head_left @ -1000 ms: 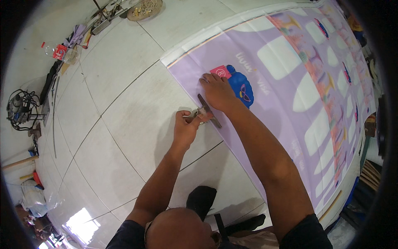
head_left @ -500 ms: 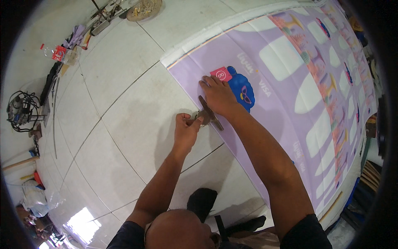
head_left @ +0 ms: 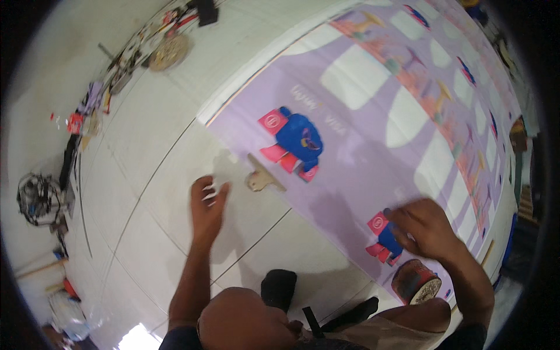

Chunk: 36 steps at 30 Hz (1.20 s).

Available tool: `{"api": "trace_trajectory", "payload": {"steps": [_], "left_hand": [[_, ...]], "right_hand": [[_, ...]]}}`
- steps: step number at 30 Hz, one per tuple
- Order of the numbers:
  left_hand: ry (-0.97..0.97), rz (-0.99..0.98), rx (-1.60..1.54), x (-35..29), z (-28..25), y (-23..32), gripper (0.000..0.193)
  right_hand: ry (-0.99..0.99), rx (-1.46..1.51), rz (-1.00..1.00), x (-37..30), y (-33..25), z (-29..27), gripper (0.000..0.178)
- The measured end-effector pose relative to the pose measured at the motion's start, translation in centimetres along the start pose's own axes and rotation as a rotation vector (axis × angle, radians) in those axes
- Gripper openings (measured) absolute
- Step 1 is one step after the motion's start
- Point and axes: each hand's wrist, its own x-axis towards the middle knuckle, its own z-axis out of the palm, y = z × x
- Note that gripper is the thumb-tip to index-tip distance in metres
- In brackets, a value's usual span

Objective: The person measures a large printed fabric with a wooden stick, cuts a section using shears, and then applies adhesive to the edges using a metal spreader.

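Note:
A large lilac printed sheet [head_left: 344, 157] with blue cartoon figures spreads over the right side. A metal bulldog clip [head_left: 262, 177] sits across its near-left edge, its jaw bar on the sheet and its rounded grip over the tiles. Just left of the clip, my left hand [head_left: 207, 205] hangs apart from it, empty, fingers spread. My right hand [head_left: 424, 227] is over the sheet beside the lower blue figure [head_left: 389, 240], somewhat blurred, with loosely bent fingers and nothing visible in them. Below it a worn reddish can [head_left: 415, 281] stands tilted by my knee.
White tiles [head_left: 151, 227] cover the floor at left. Along the far left lie a plastic bottle [head_left: 76, 123], a round tray of small pieces [head_left: 170, 52], assorted tools and a wire-wrapped machine [head_left: 39, 198]. A white border strip [head_left: 233, 87] runs along the sheet's upper edge.
Both hands have left the clip and sheet edge. My left hand drew back leftward; my right hand swung right and nearer. The clip stays on the edge. The view shifted, bringing the can into sight.

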Motion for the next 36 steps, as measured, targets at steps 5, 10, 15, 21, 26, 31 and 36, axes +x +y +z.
{"api": "trace_trajectory", "payload": {"steps": [5,10,15,21,26,31,36], "left_hand": [[-0.388,0.378,-0.047,-10.8,-8.9,14.3,0.034],[-0.591,0.494,0.464,-17.2,-8.6,22.7,0.050],[-0.769,0.210,0.621,-18.4,-10.5,25.3,0.038],[-0.866,0.229,0.931,-23.4,-11.9,29.8,0.034],[-1.105,0.553,1.108,-31.3,-13.2,37.2,0.038],[-1.544,0.495,0.316,-41.2,-8.9,52.9,0.042],[-1.445,0.841,0.203,-40.6,-6.1,61.7,0.033]], "right_hand": [[-0.009,0.409,0.700,-21.4,-7.2,-7.0,0.031],[0.004,0.331,0.650,-22.7,-10.2,-11.6,0.025],[0.133,0.448,0.933,-28.9,-15.9,-12.5,0.017],[-0.008,0.222,1.198,-29.5,-27.6,-14.2,0.019],[0.171,0.403,1.232,-23.9,-39.9,-18.0,0.017],[0.151,1.149,1.489,-22.2,-52.9,-29.4,0.042],[0.745,0.850,2.059,-33.7,-64.3,-24.0,0.045]]}}
